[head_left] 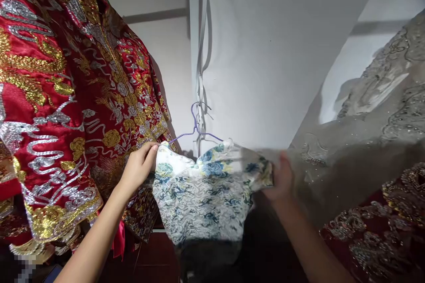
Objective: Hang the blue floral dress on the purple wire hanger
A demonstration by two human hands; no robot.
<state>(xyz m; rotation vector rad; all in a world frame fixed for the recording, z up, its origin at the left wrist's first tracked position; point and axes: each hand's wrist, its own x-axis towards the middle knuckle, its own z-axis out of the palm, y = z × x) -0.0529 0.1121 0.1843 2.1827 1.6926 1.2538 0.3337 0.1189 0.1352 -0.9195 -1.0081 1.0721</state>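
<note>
A white garment with blue and yellow flowers (206, 199) hangs in front of me on a thin purple hanger (195, 130). The hanger's hook is at a white chain-like strip (200, 90) on the wall. My left hand (141, 161) is closed, pinching the garment's left shoulder at the hanger's end. Over on the other side, my right hand (281, 181) is at the edge of the right sleeve; it is smeared by motion and its fingers are partly hidden. The garment's lower part fades into dark shadow.
Close on the left hangs a red jacket (109, 88) with gold and silver embroidery. A pale beaded sheer gown (375, 97) hangs on the right, above a dark red beaded garment (372, 230). Behind stands a white wall (265, 53) with a vertical pole (202, 17).
</note>
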